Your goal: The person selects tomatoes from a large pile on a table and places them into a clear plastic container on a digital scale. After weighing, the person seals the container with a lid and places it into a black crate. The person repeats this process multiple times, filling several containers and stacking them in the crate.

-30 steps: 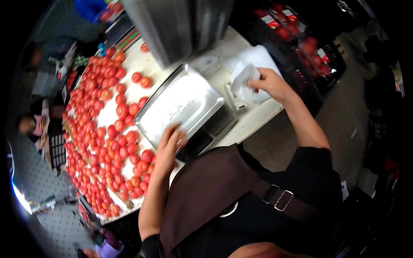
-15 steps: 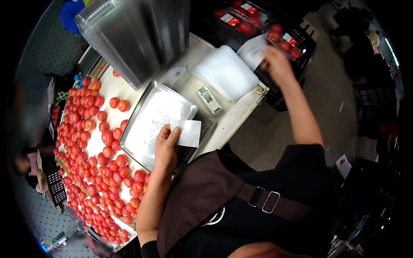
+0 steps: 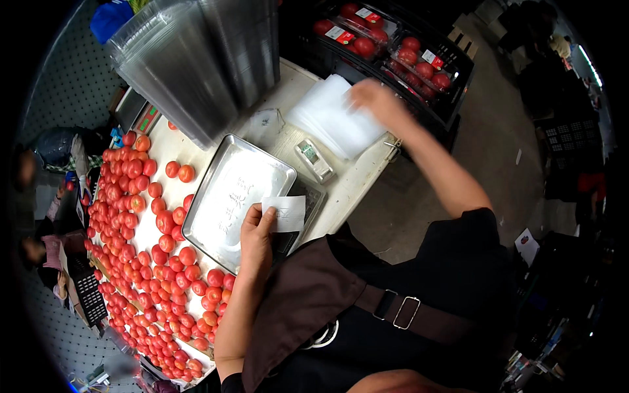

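My left hand (image 3: pixel 257 237) pinches a small white paper slip (image 3: pixel 288 215) between thumb and fingers, above the near right edge of a shallow metal tray (image 3: pixel 230 171). The tray has handwriting on its bottom and holds nothing. Over the far right of the table, my right hand (image 3: pixel 377 101) is smeared by motion at the upper edge of a stack of thin white translucent sheets (image 3: pixel 337 121). Whether its fingers grip anything is unclear. A small white device with a greenish window (image 3: pixel 314 159) lies between the tray and the sheets.
Loose tomatoes (image 3: pixel 147 281) cover the table's left side. Tall stacks of clear plastic boxes (image 3: pixel 177 65) stand at the back. Beyond the table's right corner, a black crate (image 3: pixel 419 108) holds labelled packs of tomatoes (image 3: pixel 419 62). Other people are at the far left.
My right hand has moved left, from beside the black crate to the stack of sheets. The white sheet it held out there no longer shows apart. My left hand keeps the slip.
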A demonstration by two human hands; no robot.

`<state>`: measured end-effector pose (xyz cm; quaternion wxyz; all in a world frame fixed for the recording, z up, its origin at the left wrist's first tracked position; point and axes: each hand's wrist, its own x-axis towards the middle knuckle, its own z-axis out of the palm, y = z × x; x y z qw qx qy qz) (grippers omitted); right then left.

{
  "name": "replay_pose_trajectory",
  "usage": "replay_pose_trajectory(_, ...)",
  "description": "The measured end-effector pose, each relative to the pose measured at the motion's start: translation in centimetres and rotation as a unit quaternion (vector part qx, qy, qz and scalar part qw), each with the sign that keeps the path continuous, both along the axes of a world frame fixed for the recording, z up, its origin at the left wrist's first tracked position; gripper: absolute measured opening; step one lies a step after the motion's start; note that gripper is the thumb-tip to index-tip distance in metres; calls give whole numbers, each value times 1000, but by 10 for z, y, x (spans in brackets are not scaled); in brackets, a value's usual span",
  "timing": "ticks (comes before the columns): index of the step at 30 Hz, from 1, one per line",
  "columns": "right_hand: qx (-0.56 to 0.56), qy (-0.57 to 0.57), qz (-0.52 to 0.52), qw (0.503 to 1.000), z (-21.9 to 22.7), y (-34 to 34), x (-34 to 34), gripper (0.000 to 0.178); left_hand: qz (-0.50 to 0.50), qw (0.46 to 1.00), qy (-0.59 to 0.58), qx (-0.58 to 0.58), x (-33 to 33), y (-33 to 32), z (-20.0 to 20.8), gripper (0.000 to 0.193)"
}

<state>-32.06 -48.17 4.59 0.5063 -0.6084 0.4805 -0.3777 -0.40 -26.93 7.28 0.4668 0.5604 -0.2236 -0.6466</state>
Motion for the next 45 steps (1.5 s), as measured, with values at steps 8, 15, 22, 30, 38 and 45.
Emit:
replay_pose_trajectory(8, 78, -24, 279, 957, -6, 101, 137, 37, -23, 995, -56, -75, 2, 1, 8, 18)
replay_pose_trajectory(15, 118, 79, 45, 989, -80, -70, 172, 38, 88, 995, -48, -18, 43, 31, 2, 23)
replay_pose_trajectory(22, -123, 277, -145, 942, -161, -114, 203, 36, 132, 984, -117, 7, 74, 69, 16, 21)
replay_pose_trajectory(30, -632, 24, -95, 768, 143, -102, 240, 32, 310, 944, -81, 80, 117, 161, -15, 18)
replay_pose_trajectory(38, -419, 265, 292, 818, 216, -196, 276, 26, 251, 966, -59, 16, 112, 164, -6, 16)
replay_pose_trajectory(45, -462, 287, 227, 808, 222, -226, 285, 32, 315, 946, -53, 57, 107, 207, -16, 17)
